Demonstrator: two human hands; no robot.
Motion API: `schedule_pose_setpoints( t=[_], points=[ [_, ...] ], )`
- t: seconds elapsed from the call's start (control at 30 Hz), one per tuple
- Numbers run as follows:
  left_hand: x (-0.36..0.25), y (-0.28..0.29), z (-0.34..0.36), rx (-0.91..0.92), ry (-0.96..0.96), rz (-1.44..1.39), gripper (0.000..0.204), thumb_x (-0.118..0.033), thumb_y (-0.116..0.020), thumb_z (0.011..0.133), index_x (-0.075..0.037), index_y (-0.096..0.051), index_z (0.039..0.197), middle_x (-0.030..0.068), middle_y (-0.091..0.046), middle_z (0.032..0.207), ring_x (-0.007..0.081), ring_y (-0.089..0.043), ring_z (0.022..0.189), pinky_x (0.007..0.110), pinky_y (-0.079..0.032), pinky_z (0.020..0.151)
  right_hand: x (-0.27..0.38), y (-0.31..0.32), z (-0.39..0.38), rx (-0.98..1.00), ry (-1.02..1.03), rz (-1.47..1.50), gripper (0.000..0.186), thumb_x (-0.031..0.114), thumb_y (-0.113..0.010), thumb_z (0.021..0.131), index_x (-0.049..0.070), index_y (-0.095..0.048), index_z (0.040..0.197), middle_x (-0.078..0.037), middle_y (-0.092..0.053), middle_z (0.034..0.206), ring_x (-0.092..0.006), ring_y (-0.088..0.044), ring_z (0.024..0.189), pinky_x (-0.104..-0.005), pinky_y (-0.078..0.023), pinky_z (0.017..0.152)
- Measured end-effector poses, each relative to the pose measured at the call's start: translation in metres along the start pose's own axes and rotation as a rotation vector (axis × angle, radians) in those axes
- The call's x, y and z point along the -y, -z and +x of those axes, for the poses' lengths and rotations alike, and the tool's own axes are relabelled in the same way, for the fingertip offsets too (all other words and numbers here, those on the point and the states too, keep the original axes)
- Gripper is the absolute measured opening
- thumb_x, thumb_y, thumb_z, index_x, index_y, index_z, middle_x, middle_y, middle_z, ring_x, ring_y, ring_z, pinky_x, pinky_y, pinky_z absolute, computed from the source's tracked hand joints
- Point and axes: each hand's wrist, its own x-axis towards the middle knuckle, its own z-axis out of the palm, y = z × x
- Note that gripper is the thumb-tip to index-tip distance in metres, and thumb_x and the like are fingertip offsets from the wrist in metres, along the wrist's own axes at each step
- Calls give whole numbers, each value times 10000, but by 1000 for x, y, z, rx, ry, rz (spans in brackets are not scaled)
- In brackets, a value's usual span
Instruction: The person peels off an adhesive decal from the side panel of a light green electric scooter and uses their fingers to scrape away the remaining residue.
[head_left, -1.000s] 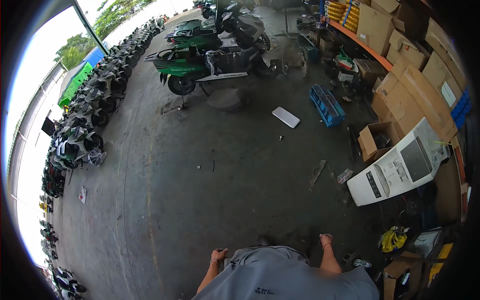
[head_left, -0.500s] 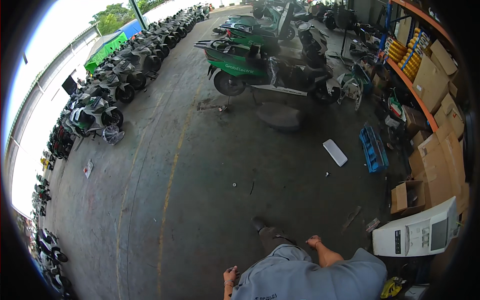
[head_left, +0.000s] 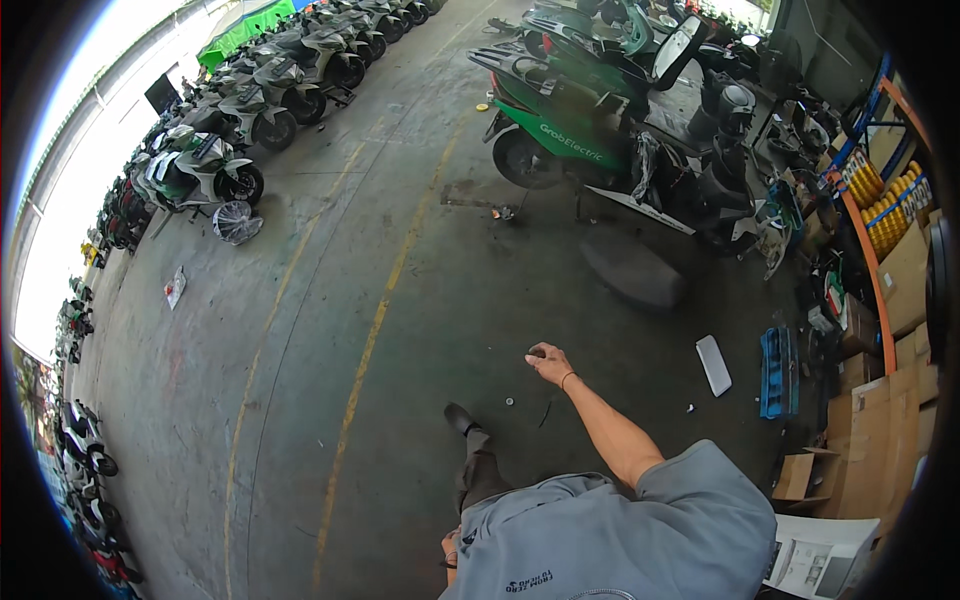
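Observation:
My right hand (head_left: 548, 363) reaches forward over the concrete floor (head_left: 380, 420), its fingers curled; whether something small is in them I cannot make out. My left hand (head_left: 450, 545) is low beside my trousers, mostly hidden by my grey shirt (head_left: 610, 540). My dark shoe (head_left: 458, 417) is on the floor. Ahead, a green-and-black scooter (head_left: 560, 140) stands with a loose black seat (head_left: 635, 275) lying beside it. A white rectangular panel (head_left: 713, 365) lies to the right of my right hand, near a blue long tray (head_left: 778, 373).
Rows of parked scooters (head_left: 240, 180) line the left. An orange rack (head_left: 863, 270) with yellow coiled parts (head_left: 895, 215) and cardboard boxes (head_left: 900, 450) runs along the right. A crumpled plastic bag (head_left: 235, 225) lies by the left row, near painted floor lines.
My right hand has swung forward and up. My left hand has slipped mostly behind my body. The view has turned rightward and moved toward the green scooter, and my foot has stepped forward.

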Motion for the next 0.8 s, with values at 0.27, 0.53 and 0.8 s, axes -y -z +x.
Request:
schedule_pose_setpoints(
  t=[0.27,0.53,0.8],
  points=[
    [-192,0,181,50,178,98,326,-223,-691,848,28,-662,1053,134,-689,875,239,-662,745,339,-522,642,-12,-71,99,332,-570,-518,364,290,-700,803,66,-692,1090,-117,-712,952,-219,-690,819,-335,-557,769],
    [-459,16,412,134,199,-132,221,-211,-685,878,-10,-617,937,54,-621,735,162,-619,565,277,-496,455,23,-99,200,154,-836,-206,577,468,-733,662,128,-701,1127,-116,-666,1182,-265,-601,1156,-359,-479,969],
    [-749,-77,628,120,58,-217,259,-218,-659,900,16,-612,999,77,-639,798,181,-632,604,282,-494,473,124,-146,507,144,-655,-255,502,398,-721,705,112,-700,1118,-144,-659,1182,-308,-587,1165,-370,-457,994]
  ],
)
